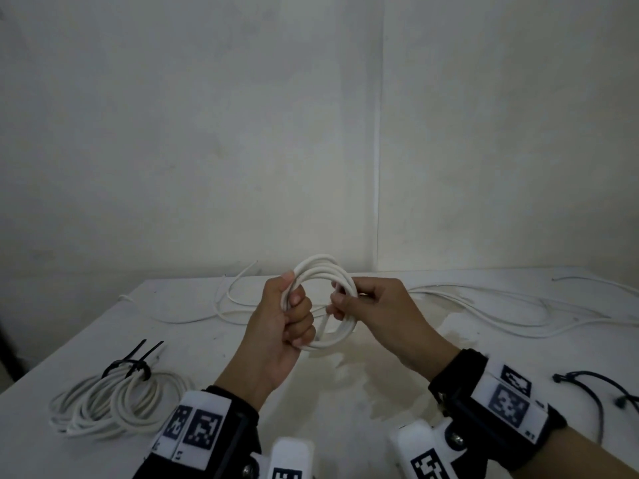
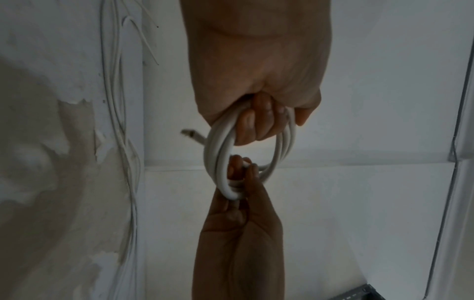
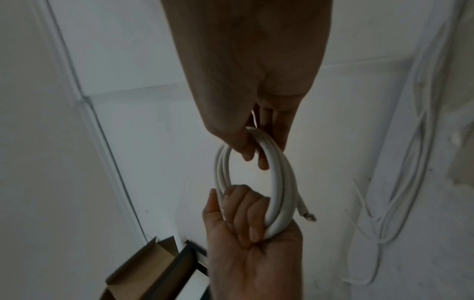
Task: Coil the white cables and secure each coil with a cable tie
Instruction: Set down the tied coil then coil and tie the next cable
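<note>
A small coil of white cable (image 1: 323,271) is held in the air above the white table (image 1: 214,344). My left hand (image 1: 294,316) grips the coil's left side in a fist, fingers curled through the loops (image 2: 254,121). On the coil's right side my right hand (image 1: 345,302) pinches the strands between thumb and fingers (image 3: 252,148). The coil (image 3: 277,182) has several turns, and one bare cable end (image 3: 309,216) sticks out below it. The same cable end (image 2: 191,135) shows in the left wrist view. No cable tie is on this coil.
Coiled white cables (image 1: 114,402) bound with black cable ties (image 1: 138,361) lie at the front left. Loose white cables (image 1: 511,309) trail across the back of the table. A black cord (image 1: 594,385) lies at the right edge. A cardboard box (image 3: 143,266) shows below the table.
</note>
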A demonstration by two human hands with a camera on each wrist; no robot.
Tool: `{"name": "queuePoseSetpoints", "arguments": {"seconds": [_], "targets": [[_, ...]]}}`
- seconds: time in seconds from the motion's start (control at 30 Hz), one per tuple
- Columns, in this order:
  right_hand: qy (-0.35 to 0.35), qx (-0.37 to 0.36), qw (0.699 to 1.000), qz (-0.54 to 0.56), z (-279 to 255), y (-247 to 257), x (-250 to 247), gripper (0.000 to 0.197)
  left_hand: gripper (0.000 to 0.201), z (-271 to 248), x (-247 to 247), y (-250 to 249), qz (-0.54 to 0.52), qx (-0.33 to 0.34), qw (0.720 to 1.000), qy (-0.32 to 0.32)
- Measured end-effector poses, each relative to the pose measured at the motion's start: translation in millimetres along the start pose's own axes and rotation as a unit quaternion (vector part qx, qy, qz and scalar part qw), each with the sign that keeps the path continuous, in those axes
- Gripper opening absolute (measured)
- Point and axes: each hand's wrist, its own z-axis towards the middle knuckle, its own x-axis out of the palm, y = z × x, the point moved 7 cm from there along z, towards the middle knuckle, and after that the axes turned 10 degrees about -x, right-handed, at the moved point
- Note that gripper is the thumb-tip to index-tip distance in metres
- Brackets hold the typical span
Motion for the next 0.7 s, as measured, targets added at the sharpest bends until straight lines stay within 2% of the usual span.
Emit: {"name": "queuePoseSetpoints", "arguments": {"seconds": [0.2, 0.43, 0.63, 0.7], "targets": [[-0.020, 0.040, 0.991, 0.123, -3.0, -5.4, 3.7, 0.011, 0.044, 0.2, 2.1, 0.4, 0.024, 0.012, 1.000, 0.002], [0.092, 0.082, 0.967, 0.221, -11.3, -4.3, 15.5, 0.012, 0.050, -4.4, -5.4, 2.8, 0.038, 0.009, 0.999, -0.002], [0.081, 0.135, 0.933, 0.323, -14.8, -9.2, 20.3, 0.013, 0.048, -3.5, -5.1, 7.0, 0.049, 0.012, 0.999, -0.008], [0.085, 0.134, 0.935, 0.318, -14.6, -7.7, 21.6, 0.014, 0.047, -3.2, -3.5, 8.8, 0.058, 0.010, 0.998, -0.005]]}}
